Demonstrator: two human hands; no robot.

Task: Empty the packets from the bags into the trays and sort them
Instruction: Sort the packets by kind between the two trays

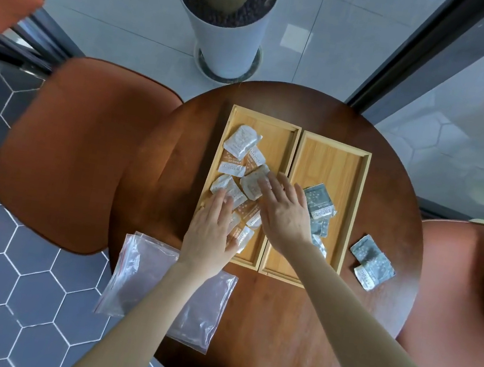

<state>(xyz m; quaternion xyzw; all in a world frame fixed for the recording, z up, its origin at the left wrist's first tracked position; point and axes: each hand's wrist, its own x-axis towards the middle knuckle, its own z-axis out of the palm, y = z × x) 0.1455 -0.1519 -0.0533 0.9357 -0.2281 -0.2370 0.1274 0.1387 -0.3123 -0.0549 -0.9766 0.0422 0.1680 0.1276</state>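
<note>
Two wooden trays stand side by side on a round brown table (275,329). The left tray (276,132) holds several pale orange-and-white packets (242,141). The right tray (332,159) holds a few grey-blue packets (319,201). More grey-blue packets (372,261) lie on the table right of the trays. My left hand (211,235) lies flat, fingers apart, on packets at the near end of the left tray. My right hand (285,211) reaches over the tray divider, fingers spread, its fingertips on a pale packet (251,184). Empty clear zip bags (142,275) lie at the table's near left edge under my left forearm.
An orange chair (75,152) stands left of the table and another orange seat (458,325) to the right. A white planter (227,21) sits on the floor beyond the table. A glass wall with a dark frame (411,51) runs along the right.
</note>
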